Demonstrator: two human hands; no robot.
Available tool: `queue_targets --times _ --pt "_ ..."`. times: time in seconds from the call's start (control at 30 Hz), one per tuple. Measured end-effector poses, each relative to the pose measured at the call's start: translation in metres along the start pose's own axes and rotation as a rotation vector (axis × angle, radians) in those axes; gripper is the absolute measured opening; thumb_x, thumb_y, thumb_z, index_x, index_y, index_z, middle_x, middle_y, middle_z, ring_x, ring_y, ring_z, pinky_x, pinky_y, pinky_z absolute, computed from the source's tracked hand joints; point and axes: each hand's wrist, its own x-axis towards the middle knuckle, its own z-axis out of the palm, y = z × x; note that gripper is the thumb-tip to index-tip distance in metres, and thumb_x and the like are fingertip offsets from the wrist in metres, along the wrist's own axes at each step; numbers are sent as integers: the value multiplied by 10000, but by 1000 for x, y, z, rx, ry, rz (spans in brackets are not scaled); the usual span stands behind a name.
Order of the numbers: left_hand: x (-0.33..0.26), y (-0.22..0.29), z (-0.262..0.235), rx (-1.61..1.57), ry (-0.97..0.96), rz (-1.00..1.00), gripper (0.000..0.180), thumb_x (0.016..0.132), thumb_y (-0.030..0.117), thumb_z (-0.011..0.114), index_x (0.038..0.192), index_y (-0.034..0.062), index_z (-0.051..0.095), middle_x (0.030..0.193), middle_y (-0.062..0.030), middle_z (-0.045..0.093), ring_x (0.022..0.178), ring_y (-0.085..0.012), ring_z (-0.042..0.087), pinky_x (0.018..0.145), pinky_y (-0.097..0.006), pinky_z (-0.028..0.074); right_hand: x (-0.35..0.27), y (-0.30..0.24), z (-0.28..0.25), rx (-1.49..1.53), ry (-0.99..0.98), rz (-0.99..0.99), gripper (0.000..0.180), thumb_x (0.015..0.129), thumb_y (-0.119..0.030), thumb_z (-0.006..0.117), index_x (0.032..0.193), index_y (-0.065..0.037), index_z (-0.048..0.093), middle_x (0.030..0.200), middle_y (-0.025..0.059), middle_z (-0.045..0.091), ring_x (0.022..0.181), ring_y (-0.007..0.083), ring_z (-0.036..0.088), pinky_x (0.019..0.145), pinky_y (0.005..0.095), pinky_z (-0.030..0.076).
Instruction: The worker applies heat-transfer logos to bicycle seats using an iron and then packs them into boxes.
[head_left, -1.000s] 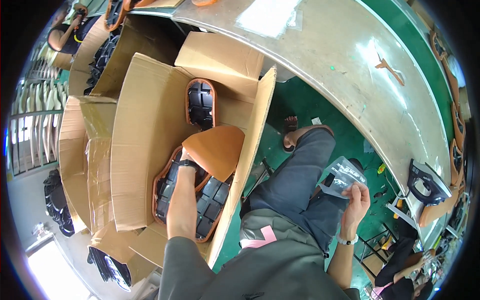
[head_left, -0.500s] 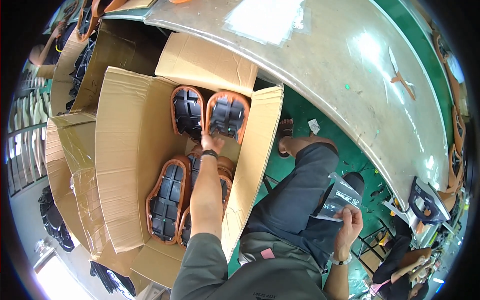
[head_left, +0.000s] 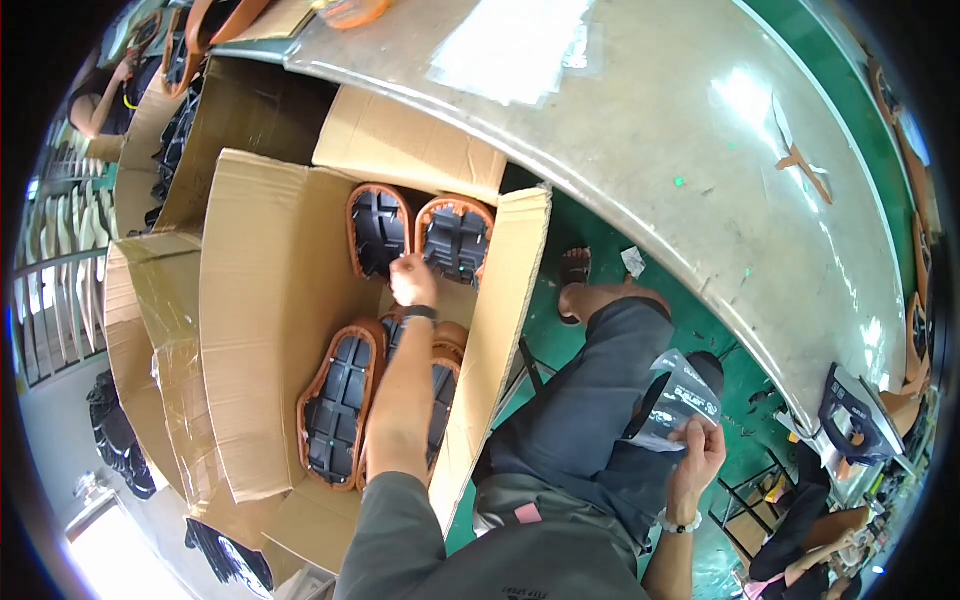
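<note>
My left hand [head_left: 412,283] reaches into an open cardboard box [head_left: 250,330], its fingers curled at the near ends of two brown-rimmed shoe pieces with black gridded undersides. The left shoe piece [head_left: 380,232] and the right shoe piece [head_left: 453,242] lie side by side at the box's far end. What the fingers hold is hidden, and the hand is slightly blurred. Below my forearm lies another such shoe piece [head_left: 338,410], with more partly covered by the arm. My right hand [head_left: 697,452] pinches a clear plastic bag [head_left: 680,400] with white print above my thigh.
A long metal-topped table [head_left: 650,130] curves across the far side and right, bearing a stack of clear bags [head_left: 515,45] and an iron [head_left: 855,415]. Other cardboard boxes [head_left: 150,330] stand at left. Other people sit at lower right and upper left.
The fingers of my left hand have curled in from a more spread pose, at nearly the same spot. My right hand still holds the bag. The view has shifted slightly.
</note>
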Motion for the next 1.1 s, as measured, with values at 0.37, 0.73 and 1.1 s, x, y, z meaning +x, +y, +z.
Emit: queue_targets --times 0.37,0.73,1.1 --pt "110 73 21 796 73 393 727 752 560 776 1185 22 547 1134 -192 615 1103 -371 589 883 -520 503 25 21 8 -90 3 156 90 961 -64 585 950 23 607 790 82 633 671 141 599 635 265 501" --pt "100 62 3 204 159 523 344 817 368 707 970 83 590 952 -211 568 822 -436 635 752 -525 533 45 19 24 -89 -84 145 75 948 -34 578 967 33 608 791 87 642 680 149 609 641 264 502" --pt "29 63 -45 -60 208 268 418 900 410 708 988 7 638 846 -166 639 832 -336 602 816 -441 482 34 7 24 24 -60 159 87 965 -60 597 982 23 617 818 79 651 691 137 607 659 259 503"
